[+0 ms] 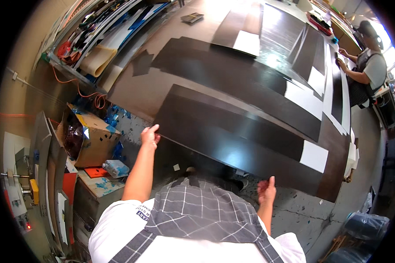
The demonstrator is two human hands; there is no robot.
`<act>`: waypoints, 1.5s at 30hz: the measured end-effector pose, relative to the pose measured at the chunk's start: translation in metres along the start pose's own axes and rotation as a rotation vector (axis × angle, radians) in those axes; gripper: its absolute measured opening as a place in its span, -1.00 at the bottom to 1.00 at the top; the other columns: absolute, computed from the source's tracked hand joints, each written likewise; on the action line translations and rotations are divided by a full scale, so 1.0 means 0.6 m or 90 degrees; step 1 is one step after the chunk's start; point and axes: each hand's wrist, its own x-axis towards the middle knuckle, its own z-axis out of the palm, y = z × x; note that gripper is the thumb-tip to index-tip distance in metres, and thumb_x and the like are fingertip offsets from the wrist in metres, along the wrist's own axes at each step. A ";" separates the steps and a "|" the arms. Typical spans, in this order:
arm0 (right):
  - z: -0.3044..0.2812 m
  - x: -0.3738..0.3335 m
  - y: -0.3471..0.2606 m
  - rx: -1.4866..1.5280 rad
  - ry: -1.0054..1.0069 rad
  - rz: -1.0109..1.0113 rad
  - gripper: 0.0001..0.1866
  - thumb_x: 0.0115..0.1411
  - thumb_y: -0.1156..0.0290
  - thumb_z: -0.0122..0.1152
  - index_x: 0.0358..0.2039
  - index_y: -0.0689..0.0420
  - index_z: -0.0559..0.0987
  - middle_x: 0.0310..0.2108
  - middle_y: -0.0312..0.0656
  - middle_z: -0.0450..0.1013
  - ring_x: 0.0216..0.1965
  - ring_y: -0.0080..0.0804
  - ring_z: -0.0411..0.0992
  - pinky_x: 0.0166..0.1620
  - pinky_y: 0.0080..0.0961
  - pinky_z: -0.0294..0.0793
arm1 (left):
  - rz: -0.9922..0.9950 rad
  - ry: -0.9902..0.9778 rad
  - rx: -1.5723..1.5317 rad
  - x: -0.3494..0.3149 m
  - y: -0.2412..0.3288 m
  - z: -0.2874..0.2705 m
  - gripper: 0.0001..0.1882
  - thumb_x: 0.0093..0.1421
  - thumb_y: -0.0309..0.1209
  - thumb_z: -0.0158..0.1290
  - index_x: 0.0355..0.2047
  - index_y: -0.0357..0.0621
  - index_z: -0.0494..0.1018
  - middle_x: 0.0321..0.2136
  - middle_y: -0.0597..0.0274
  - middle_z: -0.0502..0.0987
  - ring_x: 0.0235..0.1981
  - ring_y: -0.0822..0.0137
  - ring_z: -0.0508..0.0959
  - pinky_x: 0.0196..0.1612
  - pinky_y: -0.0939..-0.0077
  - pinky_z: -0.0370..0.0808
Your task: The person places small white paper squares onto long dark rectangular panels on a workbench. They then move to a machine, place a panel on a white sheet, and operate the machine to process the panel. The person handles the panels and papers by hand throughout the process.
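Observation:
A long dark panel (215, 127) lies at the near side of the table, partly over its front edge. My left hand (150, 137) is at its left corner, thumb uppermost and fingers curled at the edge. Farther right, my right hand (266, 191) is at the panel's near edge, thumb up and fingers bent, partly hidden. A white rectangle (314, 156) covers part of the panel's right end. Behind it lies a second long dark panel (224, 74), with a white rectangle (303, 100) at its right.
More dark strips and a white sheet (247, 42) lie farther back on the brown table (138, 94). A co-worker (369, 65) stands at its right side. On the left are a rack of sheets (118, 35), a cardboard box (94, 140) and leaning boards (44, 162). Bagged rolls (368, 225) stand lower right.

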 end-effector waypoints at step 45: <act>0.635 -0.164 0.127 -0.846 0.256 -0.663 -0.63 0.00 0.29 0.28 -0.21 0.18 0.47 -0.19 -0.08 0.36 -0.07 -0.09 0.29 0.01 -0.24 0.27 | 0.263 -0.168 0.850 0.462 0.469 0.068 -0.73 -0.12 -0.37 0.16 -0.37 -0.19 0.48 -0.37 0.08 0.52 -0.32 0.22 0.51 -0.27 0.35 0.45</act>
